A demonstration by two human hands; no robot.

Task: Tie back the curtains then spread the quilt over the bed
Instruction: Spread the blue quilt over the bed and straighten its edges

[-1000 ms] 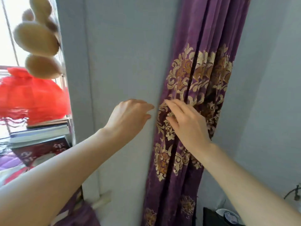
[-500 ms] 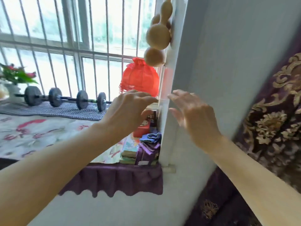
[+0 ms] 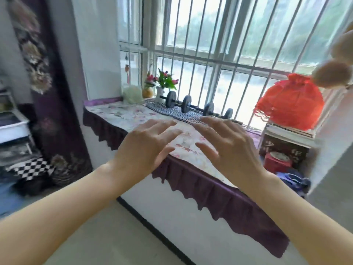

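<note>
Both hands empty: left hand (image 3: pixel 147 148) and right hand (image 3: pixel 231 148) side by side, palms down, fingers loosely spread, gripping nothing. They sit over the front edge of the sill cloth (image 3: pixel 118 115); can't tell if they touch it. Purple curtain (image 3: pixel 47 92) hangs at far left, well apart from both hands, with a white wall pier (image 3: pixel 99 54) between it and the window. On the sill: dumbbell (image 3: pixel 196 107), flower vase (image 3: pixel 162 87), red mesh bag (image 3: pixel 290 104) on a stack of boxes (image 3: pixel 282 148). Gourds (image 3: pixel 332 73) hang at right. Window bars (image 3: pixel 219 44) behind.
</note>
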